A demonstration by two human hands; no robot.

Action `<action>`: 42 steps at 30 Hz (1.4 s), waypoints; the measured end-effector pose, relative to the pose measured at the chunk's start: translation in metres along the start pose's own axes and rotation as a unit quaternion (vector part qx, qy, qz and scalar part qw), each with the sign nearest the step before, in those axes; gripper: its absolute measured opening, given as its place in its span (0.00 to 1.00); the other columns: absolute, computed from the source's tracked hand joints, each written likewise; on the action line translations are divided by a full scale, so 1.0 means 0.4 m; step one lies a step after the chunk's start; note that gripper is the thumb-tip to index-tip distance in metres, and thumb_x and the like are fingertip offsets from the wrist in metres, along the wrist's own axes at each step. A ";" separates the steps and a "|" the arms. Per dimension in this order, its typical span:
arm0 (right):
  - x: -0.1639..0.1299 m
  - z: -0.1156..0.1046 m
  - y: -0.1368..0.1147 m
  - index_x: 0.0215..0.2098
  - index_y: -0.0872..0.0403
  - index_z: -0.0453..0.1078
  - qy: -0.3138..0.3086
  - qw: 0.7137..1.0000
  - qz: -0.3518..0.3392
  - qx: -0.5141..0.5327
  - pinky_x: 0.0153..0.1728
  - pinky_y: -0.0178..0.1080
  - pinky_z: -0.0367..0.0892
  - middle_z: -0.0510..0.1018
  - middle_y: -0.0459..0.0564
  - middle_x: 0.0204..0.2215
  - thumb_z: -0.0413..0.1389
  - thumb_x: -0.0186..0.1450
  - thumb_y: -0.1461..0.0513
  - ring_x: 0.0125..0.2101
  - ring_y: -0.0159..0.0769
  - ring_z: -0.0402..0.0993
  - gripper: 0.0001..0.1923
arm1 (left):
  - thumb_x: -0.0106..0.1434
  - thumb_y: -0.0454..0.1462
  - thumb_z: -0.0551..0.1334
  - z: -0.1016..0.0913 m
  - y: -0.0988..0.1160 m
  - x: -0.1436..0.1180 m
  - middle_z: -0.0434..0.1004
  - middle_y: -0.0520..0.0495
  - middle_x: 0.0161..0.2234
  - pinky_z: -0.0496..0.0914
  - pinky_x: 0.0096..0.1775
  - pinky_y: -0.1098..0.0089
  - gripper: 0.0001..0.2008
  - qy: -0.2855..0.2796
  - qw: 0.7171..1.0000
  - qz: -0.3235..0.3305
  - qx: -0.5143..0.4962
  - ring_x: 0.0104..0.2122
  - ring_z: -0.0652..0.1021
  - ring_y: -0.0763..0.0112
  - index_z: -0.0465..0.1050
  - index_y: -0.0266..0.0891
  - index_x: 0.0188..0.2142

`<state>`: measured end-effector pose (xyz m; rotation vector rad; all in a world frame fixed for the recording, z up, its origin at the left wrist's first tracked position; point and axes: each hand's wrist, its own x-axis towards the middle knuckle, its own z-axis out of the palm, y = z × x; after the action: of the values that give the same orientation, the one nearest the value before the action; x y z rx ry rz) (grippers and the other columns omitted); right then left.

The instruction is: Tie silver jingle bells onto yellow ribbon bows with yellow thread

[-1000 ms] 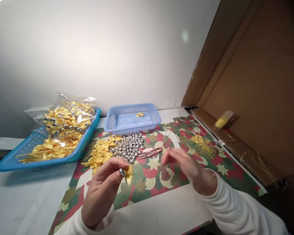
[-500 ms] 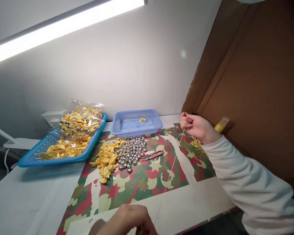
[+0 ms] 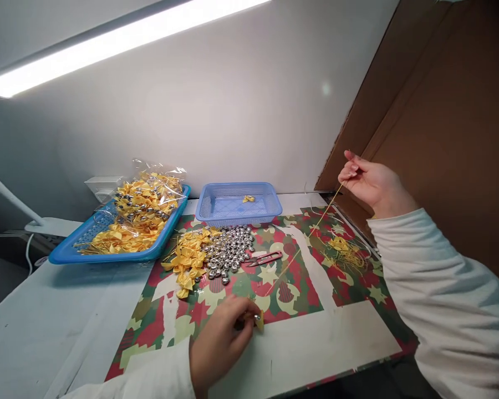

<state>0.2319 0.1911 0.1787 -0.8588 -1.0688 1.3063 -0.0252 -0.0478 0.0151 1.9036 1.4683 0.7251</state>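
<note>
My left hand (image 3: 222,341) is closed near the front of the table, pinching a small yellow ribbon bow (image 3: 260,321) with a silver bell at it. Up at the right, my right hand (image 3: 374,180) is closed on a thin yellow cord (image 3: 316,226). That cord runs slantwise down toward the left hand; its lower end is hard to follow. Between the hands lie red-handled thread snips (image 3: 270,257). Beside them is a heap of silver bells (image 3: 228,252), with loose yellow bows (image 3: 187,257) at its left.
A light blue basket (image 3: 203,208) holding a yellow bow stands against the wall. At left, a blue tray (image 3: 103,259) carries a clear bag of bows with bells (image 3: 149,194). Yellow cord scraps (image 3: 347,255) lie at right, near a cardboard panel (image 3: 449,138).
My right hand has moved up and to the right, with the cord stretched below it. My left hand has come farther into view, showing the bow and bell in its fingers.
</note>
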 end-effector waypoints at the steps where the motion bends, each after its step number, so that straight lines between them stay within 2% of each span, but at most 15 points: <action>1: -0.010 0.010 -0.002 0.27 0.54 0.69 -0.006 1.000 -0.001 0.004 0.19 0.26 0.58 0.55 0.39 0.16 0.45 0.67 0.72 0.15 0.22 0.52 0.16 | 0.59 0.28 0.52 -0.002 -0.006 0.009 0.76 0.46 0.34 0.70 0.38 0.65 0.11 0.008 1.000 0.011 0.004 0.35 0.75 0.64 0.72 0.41 0.34; 5: -0.085 0.063 0.006 0.31 0.52 0.72 -0.055 0.997 0.042 0.025 0.24 0.28 0.65 0.63 0.40 0.19 0.49 0.64 0.72 0.19 0.22 0.61 0.13 | 0.54 0.27 0.54 -0.042 -0.029 0.042 0.74 0.43 0.44 0.70 0.43 0.59 0.18 0.073 0.994 0.043 0.074 0.43 0.73 0.58 0.70 0.41 0.43; 8: -0.156 0.101 0.032 0.35 0.53 0.73 -0.055 0.994 0.087 0.045 0.26 0.27 0.69 0.69 0.42 0.23 0.49 0.64 0.73 0.23 0.23 0.67 0.13 | 0.59 0.31 0.55 -0.088 -0.050 0.080 0.75 0.42 0.40 0.68 0.42 0.57 0.11 0.106 0.976 0.027 0.189 0.41 0.73 0.57 0.72 0.40 0.40; 11: -0.213 0.120 0.078 0.35 0.53 0.73 -0.078 0.986 0.131 0.069 0.27 0.27 0.72 0.72 0.42 0.24 0.53 0.63 0.71 0.24 0.24 0.70 0.09 | 0.61 0.37 0.58 -0.115 -0.075 0.120 0.74 0.41 0.38 0.68 0.40 0.57 0.08 0.084 0.955 0.016 0.285 0.38 0.72 0.55 0.75 0.39 0.37; 14: -0.246 0.115 0.140 0.33 0.55 0.73 -0.131 0.974 0.164 0.081 0.30 0.27 0.73 0.73 0.42 0.24 0.61 0.59 0.67 0.25 0.23 0.72 0.04 | 0.63 0.39 0.57 -0.115 -0.092 0.139 0.74 0.42 0.37 0.68 0.39 0.58 0.09 0.071 0.946 0.019 0.317 0.38 0.72 0.56 0.75 0.39 0.36; 16: -0.255 0.103 0.185 0.33 0.55 0.72 -0.150 0.969 0.178 0.078 0.28 0.27 0.71 0.73 0.41 0.23 0.64 0.56 0.63 0.23 0.23 0.71 0.08 | 0.63 0.39 0.57 -0.111 -0.095 0.139 0.74 0.42 0.38 0.68 0.40 0.59 0.10 0.080 0.944 0.023 0.318 0.39 0.73 0.57 0.75 0.39 0.38; 21: -0.256 0.074 0.292 0.32 0.56 0.70 -0.114 0.975 0.176 0.070 0.23 0.27 0.66 0.70 0.39 0.19 0.67 0.52 0.57 0.20 0.22 0.66 0.15 | 0.61 0.36 0.57 -0.132 -0.089 0.127 0.74 0.42 0.37 0.68 0.40 0.59 0.08 0.103 0.944 0.018 0.314 0.39 0.73 0.55 0.73 0.38 0.37; 25: -0.249 0.062 0.332 0.31 0.55 0.70 -0.089 0.981 0.166 0.047 0.26 0.30 0.68 0.73 0.41 0.21 0.67 0.51 0.55 0.22 0.26 0.70 0.17 | 0.63 0.38 0.55 -0.189 -0.104 0.127 0.74 0.41 0.38 0.67 0.42 0.58 0.09 0.181 0.933 0.005 0.312 0.40 0.73 0.55 0.71 0.37 0.39; 28: -0.239 0.060 0.289 0.32 0.54 0.70 -0.092 0.985 0.141 0.033 0.29 0.32 0.69 0.75 0.43 0.24 0.66 0.52 0.55 0.25 0.28 0.74 0.15 | 0.61 0.41 0.58 -0.225 -0.117 0.130 0.75 0.43 0.37 0.67 0.40 0.60 0.09 0.192 0.928 -0.008 0.319 0.39 0.74 0.55 0.72 0.39 0.36; 31: -0.220 0.067 0.179 0.30 0.53 0.70 -0.108 0.990 0.079 0.040 0.29 0.34 0.70 0.73 0.42 0.24 0.64 0.56 0.59 0.24 0.27 0.72 0.09 | 0.61 0.42 0.59 -0.219 -0.102 0.125 0.74 0.44 0.36 0.66 0.39 0.61 0.08 0.168 0.938 0.012 0.302 0.37 0.73 0.57 0.72 0.40 0.33; 33: -0.204 0.079 0.091 0.30 0.52 0.70 -0.103 0.994 0.010 0.044 0.26 0.32 0.68 0.70 0.40 0.21 0.59 0.62 0.61 0.21 0.25 0.69 0.04 | 0.61 0.42 0.60 -0.185 -0.072 0.114 0.73 0.44 0.35 0.67 0.39 0.63 0.08 0.104 0.959 0.070 0.253 0.37 0.73 0.60 0.72 0.40 0.34; 35: -0.187 0.096 0.011 0.29 0.52 0.69 -0.095 0.994 -0.040 0.035 0.24 0.31 0.64 0.67 0.39 0.20 0.50 0.68 0.64 0.19 0.21 0.64 0.10 | 0.57 0.44 0.64 -0.134 -0.040 0.098 0.73 0.45 0.36 0.67 0.35 0.66 0.11 -0.021 0.971 0.133 0.200 0.35 0.73 0.63 0.72 0.41 0.37; 36: -0.179 0.105 -0.021 0.29 0.52 0.69 -0.095 0.993 -0.057 0.028 0.24 0.30 0.63 0.66 0.39 0.20 0.46 0.70 0.66 0.18 0.20 0.62 0.15 | 0.55 0.44 0.66 -0.108 -0.027 0.090 0.73 0.46 0.35 0.66 0.33 0.67 0.12 -0.058 0.967 0.151 0.199 0.33 0.73 0.63 0.72 0.41 0.35; 39: -0.158 0.123 -0.083 0.28 0.53 0.69 -0.102 0.990 -0.094 0.026 0.25 0.30 0.62 0.65 0.38 0.20 0.42 0.71 0.67 0.18 0.19 0.60 0.18 | 0.57 0.35 0.63 -0.047 -0.011 0.072 0.73 0.48 0.30 0.64 0.30 0.69 0.02 -0.088 0.956 0.167 0.224 0.29 0.72 0.66 0.71 0.40 0.29; 42: -0.142 0.120 -0.105 0.28 0.53 0.70 -0.101 0.989 -0.101 0.021 0.26 0.31 0.62 0.65 0.39 0.20 0.43 0.71 0.67 0.19 0.19 0.60 0.18 | 0.62 0.33 0.58 -0.030 -0.024 0.067 0.73 0.48 0.29 0.65 0.29 0.69 0.06 -0.098 0.957 0.167 0.216 0.28 0.72 0.68 0.72 0.40 0.29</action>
<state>0.2023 0.1266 0.2261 -0.5770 -1.2484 1.2580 -0.0339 -0.0180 0.0171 2.5176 1.2665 0.3548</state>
